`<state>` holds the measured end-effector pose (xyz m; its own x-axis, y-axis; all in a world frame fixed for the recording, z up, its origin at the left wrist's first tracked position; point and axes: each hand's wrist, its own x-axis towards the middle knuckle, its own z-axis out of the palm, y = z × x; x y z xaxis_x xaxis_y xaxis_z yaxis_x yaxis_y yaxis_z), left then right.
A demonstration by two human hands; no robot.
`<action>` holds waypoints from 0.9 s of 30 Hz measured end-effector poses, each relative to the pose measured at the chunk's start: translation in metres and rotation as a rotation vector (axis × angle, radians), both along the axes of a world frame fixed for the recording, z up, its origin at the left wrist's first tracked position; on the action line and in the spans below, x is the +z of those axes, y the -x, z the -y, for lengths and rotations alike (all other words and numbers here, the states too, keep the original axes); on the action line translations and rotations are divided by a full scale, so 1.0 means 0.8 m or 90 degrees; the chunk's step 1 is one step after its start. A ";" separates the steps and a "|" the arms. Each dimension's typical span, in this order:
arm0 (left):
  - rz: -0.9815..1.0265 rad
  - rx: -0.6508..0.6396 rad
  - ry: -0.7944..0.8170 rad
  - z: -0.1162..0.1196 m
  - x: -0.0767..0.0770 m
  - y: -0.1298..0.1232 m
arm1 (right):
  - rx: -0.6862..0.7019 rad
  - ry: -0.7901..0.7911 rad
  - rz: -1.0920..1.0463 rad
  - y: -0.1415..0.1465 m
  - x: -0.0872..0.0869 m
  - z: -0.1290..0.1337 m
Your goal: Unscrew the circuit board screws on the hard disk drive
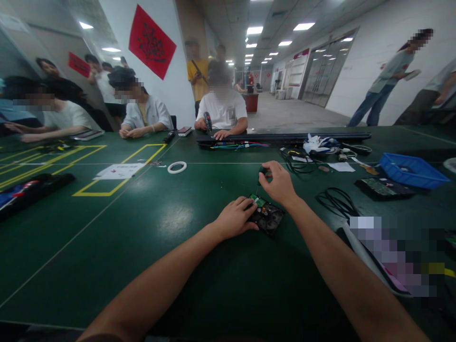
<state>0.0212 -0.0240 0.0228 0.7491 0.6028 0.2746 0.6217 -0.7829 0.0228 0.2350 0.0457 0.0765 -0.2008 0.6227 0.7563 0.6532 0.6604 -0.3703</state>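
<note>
A hard drive (pixel 272 219) lies at an angle on the green table (pixel 171 266), its underside and green circuit board facing up. My left hand (pixel 237 217) grips its left side, with fingertips over the board and the thumb along the near edge. Above the far end of the drive, my right hand (pixel 280 183) pinches the dark handle of a small screwdriver (pixel 261 175). Its thin shaft points down at the circuit board; whether the tip sits in a screw is too small to tell.
To the right are a coiled black cable (pixel 337 202), another hard drive (pixel 383 188), a blue tray (pixel 413 170) and a pixelated flat object (pixel 388 261). A white tape ring (pixel 177 167) and paper (pixel 119 171) lie left. Across the table, a person (pixel 223 111) holds a power tool (pixel 207 122).
</note>
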 end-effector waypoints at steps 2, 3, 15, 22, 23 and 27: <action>0.002 0.001 0.001 0.000 0.001 0.000 | 0.004 0.008 -0.011 0.000 -0.002 -0.002; 0.003 0.001 0.001 0.001 0.001 0.000 | 0.002 0.012 -0.013 0.000 -0.002 -0.002; 0.002 0.002 0.001 -0.001 -0.004 0.001 | -0.028 -0.016 0.038 0.002 0.004 0.005; 0.003 0.000 0.002 0.000 -0.001 0.001 | -0.012 0.008 -0.004 0.000 0.002 -0.001; 0.002 0.000 0.001 0.000 0.000 0.001 | -0.017 0.011 -0.003 0.001 0.003 -0.001; 0.005 0.000 0.002 0.001 0.001 0.001 | -0.034 0.007 0.014 0.002 0.007 0.004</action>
